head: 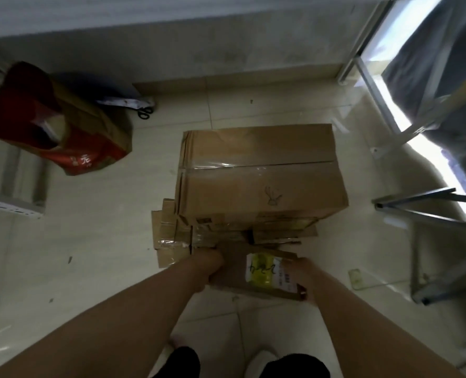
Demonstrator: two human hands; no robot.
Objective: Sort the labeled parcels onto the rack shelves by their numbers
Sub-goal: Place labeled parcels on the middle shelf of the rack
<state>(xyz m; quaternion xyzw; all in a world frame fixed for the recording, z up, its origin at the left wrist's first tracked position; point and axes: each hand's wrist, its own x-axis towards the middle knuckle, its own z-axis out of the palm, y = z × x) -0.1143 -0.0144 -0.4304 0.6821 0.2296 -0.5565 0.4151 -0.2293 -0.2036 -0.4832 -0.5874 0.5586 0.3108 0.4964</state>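
Observation:
I hold a small brown cardboard parcel [234,276] with a yellow-and-white label [263,271] bearing handwritten digits, low over the floor. My left hand [208,270] grips its left edge and my right hand [301,276] grips its right edge. Just beyond it lies a pile of small flat parcels [172,236] on the tiled floor. A large taped cardboard box [259,170] rests on top of that pile. A white metal rack shelf [11,208] shows at the left edge.
A red and brown bag [63,126] stands at the left, with black scissors [146,113] and white paper behind it by the wall. A metal frame [428,205] and a grey rack post [379,85] stand at the right. My feet are at the bottom.

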